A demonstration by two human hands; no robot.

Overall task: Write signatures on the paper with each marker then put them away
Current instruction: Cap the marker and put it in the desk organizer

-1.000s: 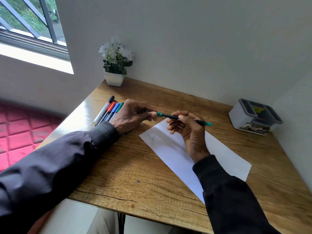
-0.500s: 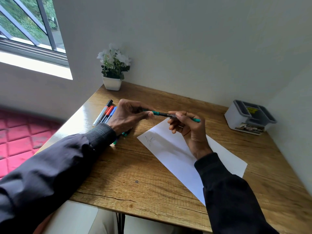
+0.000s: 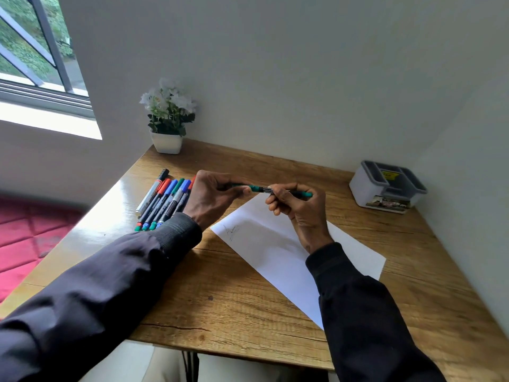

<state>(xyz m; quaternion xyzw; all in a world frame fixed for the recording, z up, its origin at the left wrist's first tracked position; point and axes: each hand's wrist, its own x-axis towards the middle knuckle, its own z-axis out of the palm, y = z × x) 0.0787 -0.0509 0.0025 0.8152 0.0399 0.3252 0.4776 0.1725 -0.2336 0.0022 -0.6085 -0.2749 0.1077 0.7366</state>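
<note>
Green marker (image 3: pixel 260 189) held level between hands: left hand (image 3: pixel 212 198) pinches cap end, right hand (image 3: pixel 297 205) grips barrel above paper (image 3: pixel 275 252).

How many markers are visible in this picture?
7: one green marker held by left hand and right hand; six in a row on the table beside the left hand, which may hide others.

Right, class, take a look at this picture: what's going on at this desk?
A person holds a green marker above the paper, the left hand pinching one end, the right hand gripping the barrel. Whether its cap is coming off or going on is unclear. The paper bears one scribbled signature. Other markers lie in a row on the desk beside the left hand; a grey organiser stands at the far right.
</note>
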